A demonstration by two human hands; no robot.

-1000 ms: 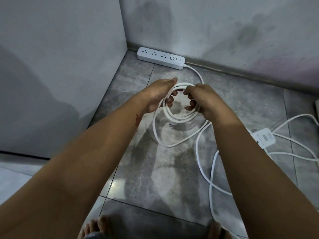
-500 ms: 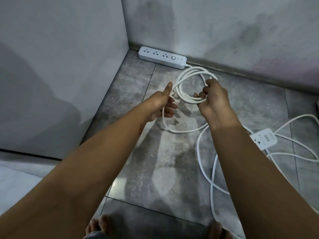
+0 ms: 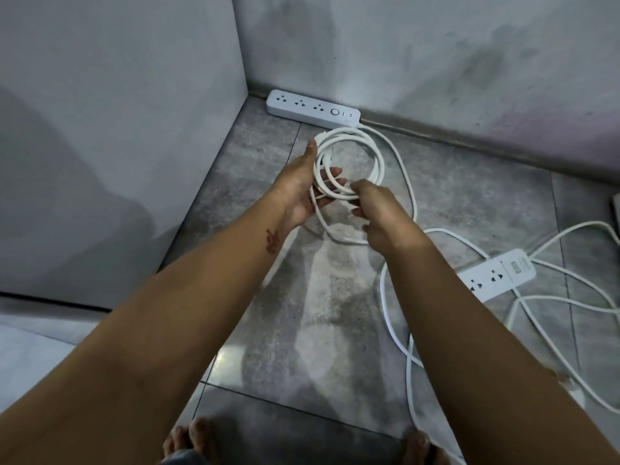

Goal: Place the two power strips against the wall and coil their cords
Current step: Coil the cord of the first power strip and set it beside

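In the corner ahead of me, the first power strip (image 3: pixel 313 108) lies flat on the tiled floor (image 3: pixel 469 196), its long back edge against the foot of the back wall (image 3: pixel 436 45) and its left end close to the side wall (image 3: pixel 117 95), sockets facing up. Just in front of it, both hands hold up its coiled cord (image 3: pixel 349 162), a round bundle of several white loops. My feed shows the left hand (image 3: pixel 302 189) palm up at the coil's left side, thumb raised along the outside of the loops and fingers reaching through the middle, so the bundle sits clasped between thumb and fingers. The right hand (image 3: pixel 375 209) meets the coil at its lower edge, fingers curled, fingertips pinching the loops there. One uncoiled run of the same cord leaves the strip's right end, sweeps out to the right across the floor and curves back under the right hand. Well apart from the wall, to the right, the second power strip (image 3: pixel 500 275) lies on the tiles at an angle, sockets up, its near end hidden behind the right forearm. Its loose cord (image 3: pixel 570 297) sprawls around it in wide, crossing loops, not coiled. Bare toes (image 3: pixel 191 441) show at the bottom edge.
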